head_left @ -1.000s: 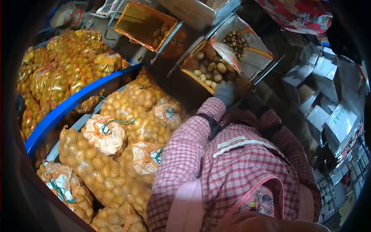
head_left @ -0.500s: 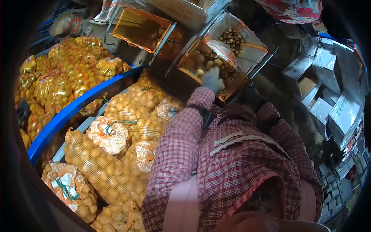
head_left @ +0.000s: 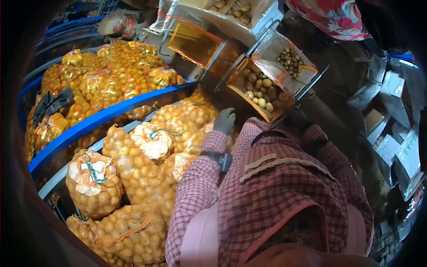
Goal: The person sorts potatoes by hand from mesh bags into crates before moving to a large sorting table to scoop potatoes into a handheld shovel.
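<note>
My left hand (head_left: 226, 120), in a grey glove, is beside the filled potato sacks, left of an open orange-rimmed bag (head_left: 240, 92). Its fingers look loosely bent and apart, with nothing visible in them. Larger potatoes (head_left: 261, 91) lie inside that open bag. Behind it, a white bag (head_left: 267, 49) with a reddish border holds smaller potatoes (head_left: 290, 63). My right sleeve (head_left: 316, 135) reaches toward the bag's near right corner, where deep shadow hides the hand. A dark band with a watch-like block (head_left: 217, 158) circles my left forearm.
Tied mesh sacks of potatoes (head_left: 138, 162) fill the left foreground. A blue rail (head_left: 111, 115) separates them from more sacks (head_left: 106, 84). An amber bag on a metal frame (head_left: 195, 44) and a carton (head_left: 218, 20) stand ahead. White boxes (head_left: 391, 84) are stacked at right.
My left hand has moved from over the potatoes in the open bag down and left to beside the sacks. The camera view has shifted, so the bags appear farther right.
</note>
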`<act>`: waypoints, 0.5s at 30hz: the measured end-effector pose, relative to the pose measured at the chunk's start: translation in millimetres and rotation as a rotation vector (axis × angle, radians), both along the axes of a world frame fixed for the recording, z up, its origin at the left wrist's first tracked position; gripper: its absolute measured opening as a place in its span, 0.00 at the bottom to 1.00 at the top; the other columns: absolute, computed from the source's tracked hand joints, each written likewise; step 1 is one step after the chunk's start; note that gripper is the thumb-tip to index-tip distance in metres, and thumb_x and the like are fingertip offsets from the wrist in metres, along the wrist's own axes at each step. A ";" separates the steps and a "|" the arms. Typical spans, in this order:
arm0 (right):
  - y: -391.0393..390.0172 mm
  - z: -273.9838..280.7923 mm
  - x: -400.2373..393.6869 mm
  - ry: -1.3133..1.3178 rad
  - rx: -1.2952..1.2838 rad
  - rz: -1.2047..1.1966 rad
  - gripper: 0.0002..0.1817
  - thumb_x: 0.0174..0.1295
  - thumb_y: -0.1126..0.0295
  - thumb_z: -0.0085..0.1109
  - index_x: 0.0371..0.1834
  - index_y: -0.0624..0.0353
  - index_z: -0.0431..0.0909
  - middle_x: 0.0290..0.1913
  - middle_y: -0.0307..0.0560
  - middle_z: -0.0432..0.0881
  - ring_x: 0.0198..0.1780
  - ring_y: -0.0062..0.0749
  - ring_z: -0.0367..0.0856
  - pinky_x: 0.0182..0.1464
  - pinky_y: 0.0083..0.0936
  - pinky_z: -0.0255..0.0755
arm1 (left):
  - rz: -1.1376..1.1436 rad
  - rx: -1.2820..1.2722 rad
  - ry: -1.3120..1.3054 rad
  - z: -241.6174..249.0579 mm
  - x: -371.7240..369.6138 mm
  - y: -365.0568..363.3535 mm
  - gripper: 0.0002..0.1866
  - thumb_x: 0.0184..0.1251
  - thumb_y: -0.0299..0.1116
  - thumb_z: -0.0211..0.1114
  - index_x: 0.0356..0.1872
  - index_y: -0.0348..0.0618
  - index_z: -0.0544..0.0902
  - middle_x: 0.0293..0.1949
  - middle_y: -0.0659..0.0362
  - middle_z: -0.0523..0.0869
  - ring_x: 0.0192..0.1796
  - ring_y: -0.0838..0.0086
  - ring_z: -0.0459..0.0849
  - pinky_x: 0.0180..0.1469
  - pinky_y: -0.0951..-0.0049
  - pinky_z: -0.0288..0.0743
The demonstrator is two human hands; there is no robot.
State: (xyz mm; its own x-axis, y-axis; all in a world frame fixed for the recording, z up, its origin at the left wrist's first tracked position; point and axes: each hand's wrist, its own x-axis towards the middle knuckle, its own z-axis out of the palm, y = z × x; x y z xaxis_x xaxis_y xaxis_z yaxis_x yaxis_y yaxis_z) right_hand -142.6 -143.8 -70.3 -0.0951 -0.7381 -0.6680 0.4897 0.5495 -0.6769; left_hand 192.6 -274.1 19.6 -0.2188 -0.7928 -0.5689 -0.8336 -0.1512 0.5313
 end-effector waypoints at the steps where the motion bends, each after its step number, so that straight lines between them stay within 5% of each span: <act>1: -2.5 14.8 0.5 -0.016 -0.006 -0.020 0.10 0.75 0.63 0.67 0.50 0.58 0.86 0.42 0.37 0.87 0.41 0.23 0.83 0.43 0.29 0.81 | -0.044 -0.023 -0.058 -7.7 20.8 -7.4 0.23 0.75 0.43 0.63 0.65 0.44 0.85 0.62 0.46 0.88 0.64 0.53 0.87 0.70 0.58 0.78; 8: 30.5 -88.0 -2.1 0.040 0.216 0.049 0.09 0.73 0.66 0.67 0.51 0.57 0.85 0.45 0.39 0.88 0.44 0.26 0.86 0.40 0.30 0.82 | -0.120 0.084 -0.251 -61.6 132.5 -81.8 0.21 0.73 0.47 0.58 0.56 0.51 0.91 0.55 0.48 0.92 0.59 0.50 0.88 0.65 0.56 0.80; 11: 14.7 -42.8 8.7 -0.040 0.293 -0.057 0.12 0.76 0.63 0.64 0.55 0.57 0.83 0.44 0.40 0.87 0.41 0.27 0.85 0.40 0.32 0.82 | -0.249 0.052 -0.307 -93.5 173.5 -131.6 0.20 0.73 0.45 0.57 0.55 0.50 0.91 0.56 0.48 0.92 0.60 0.50 0.88 0.67 0.55 0.79; 15: -16.6 18.9 37.6 0.144 0.502 -0.365 0.18 0.73 0.62 0.67 0.58 0.61 0.80 0.40 0.46 0.86 0.35 0.36 0.86 0.37 0.38 0.84 | -0.151 0.107 -0.200 -118.2 192.4 -195.1 0.20 0.74 0.43 0.60 0.56 0.45 0.90 0.56 0.47 0.91 0.61 0.50 0.88 0.68 0.56 0.79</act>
